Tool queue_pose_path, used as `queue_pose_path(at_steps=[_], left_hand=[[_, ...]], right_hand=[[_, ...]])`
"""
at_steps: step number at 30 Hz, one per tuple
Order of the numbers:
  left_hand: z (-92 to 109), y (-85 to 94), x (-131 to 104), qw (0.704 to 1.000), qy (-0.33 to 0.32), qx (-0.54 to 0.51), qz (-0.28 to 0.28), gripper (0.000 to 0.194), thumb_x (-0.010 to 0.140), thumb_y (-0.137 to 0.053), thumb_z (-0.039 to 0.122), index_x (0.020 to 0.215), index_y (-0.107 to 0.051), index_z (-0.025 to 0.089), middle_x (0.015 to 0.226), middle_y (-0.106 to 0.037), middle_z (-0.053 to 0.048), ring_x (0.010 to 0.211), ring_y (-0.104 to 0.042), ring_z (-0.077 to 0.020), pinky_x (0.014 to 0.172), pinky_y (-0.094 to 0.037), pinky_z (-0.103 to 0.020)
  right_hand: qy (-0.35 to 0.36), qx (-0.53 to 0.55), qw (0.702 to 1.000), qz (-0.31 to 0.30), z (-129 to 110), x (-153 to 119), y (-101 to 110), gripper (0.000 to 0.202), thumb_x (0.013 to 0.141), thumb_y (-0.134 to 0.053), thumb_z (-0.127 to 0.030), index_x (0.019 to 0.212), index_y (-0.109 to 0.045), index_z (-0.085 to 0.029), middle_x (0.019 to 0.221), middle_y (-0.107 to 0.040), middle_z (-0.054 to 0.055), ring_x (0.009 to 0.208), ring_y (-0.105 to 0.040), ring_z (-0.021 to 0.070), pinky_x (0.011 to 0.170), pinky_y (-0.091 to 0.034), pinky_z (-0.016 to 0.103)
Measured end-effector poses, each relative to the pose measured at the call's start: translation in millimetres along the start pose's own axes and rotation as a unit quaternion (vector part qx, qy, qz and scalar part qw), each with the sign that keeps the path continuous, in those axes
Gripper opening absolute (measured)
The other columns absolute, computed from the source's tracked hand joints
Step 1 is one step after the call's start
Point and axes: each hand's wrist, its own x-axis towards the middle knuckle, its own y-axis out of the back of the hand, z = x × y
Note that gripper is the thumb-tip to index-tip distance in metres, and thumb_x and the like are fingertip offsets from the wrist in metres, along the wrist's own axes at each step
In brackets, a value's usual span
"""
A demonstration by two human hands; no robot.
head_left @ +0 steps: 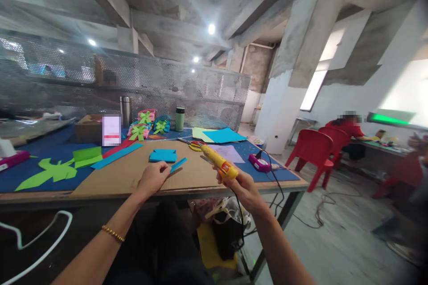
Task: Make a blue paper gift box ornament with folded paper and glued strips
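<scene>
My right hand [242,187] is wrapped round a yellow hot glue gun [219,160], its nozzle pointing up and left over the table. A narrow blue paper strip [178,165] is pinched in my left hand [154,179], its free end slanting up to the right. Just beyond that hand lies a folded blue paper piece [162,156] on a brown cardboard sheet [123,178]. Yellow-handled scissors [195,146] rest behind the glue gun's nozzle.
Green paper cutouts [50,173] and a longer blue strip [117,156] lie left. Behind stand a steel flask [125,111], decorated paper boxes [140,130] and a green bottle [179,119]. A purple power strip [259,163] with a cord sits right. Someone in red sits beyond red chairs [312,151].
</scene>
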Motion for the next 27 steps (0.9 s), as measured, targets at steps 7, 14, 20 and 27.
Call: queue_pose_path(at_steps=[7,14,20,27], left_hand=[[7,-1.2,-4,0.997,0.023,0.069,0.004,0.025,0.090,-0.051,0.033,0.082,-0.070,0.020,0.093,-0.071,-0.008,0.085,-0.064,-0.0222,0.070,-0.039,-0.028],[10,-5.5,-8,0.995,0.029,0.099,-0.003,0.019,0.089,-0.053,0.033,0.087,-0.069,0.023,0.095,-0.071,-0.005,0.085,-0.064,-0.0222,0.067,-0.039,-0.029],[9,-4.0,-7,0.995,0.028,0.099,-0.004,0.018,0.089,-0.050,0.029,0.086,-0.067,0.023,0.090,-0.071,-0.003,0.081,-0.064,-0.0214,0.063,-0.036,-0.029],[10,-3.3,-8,0.994,0.029,0.107,-0.001,0.018,0.088,-0.049,0.028,0.087,-0.066,0.023,0.092,-0.071,-0.004,0.083,-0.064,-0.0218,0.064,-0.036,-0.030]], right_hand=[[-0.096,0.110,0.989,-0.030,25,-9,-11,0.046,0.095,-0.050,-0.056,0.112,-0.069,-0.017,0.075,-0.059,0.003,0.067,-0.049,0.0165,0.064,-0.038,0.030],[-0.128,0.213,0.969,-0.012,35,-13,-13,0.047,0.094,-0.053,-0.057,0.106,-0.073,-0.015,0.071,-0.059,0.004,0.065,-0.048,0.0151,0.063,-0.036,0.029],[-0.140,0.250,0.958,-0.002,37,-16,-13,0.045,0.093,-0.057,-0.054,0.105,-0.075,-0.014,0.073,-0.062,0.005,0.062,-0.049,0.0135,0.060,-0.032,0.027],[-0.140,0.258,0.956,0.005,34,-16,-14,0.048,0.089,-0.060,-0.058,0.100,-0.077,-0.014,0.070,-0.062,0.005,0.060,-0.049,0.0129,0.059,-0.035,0.027]])
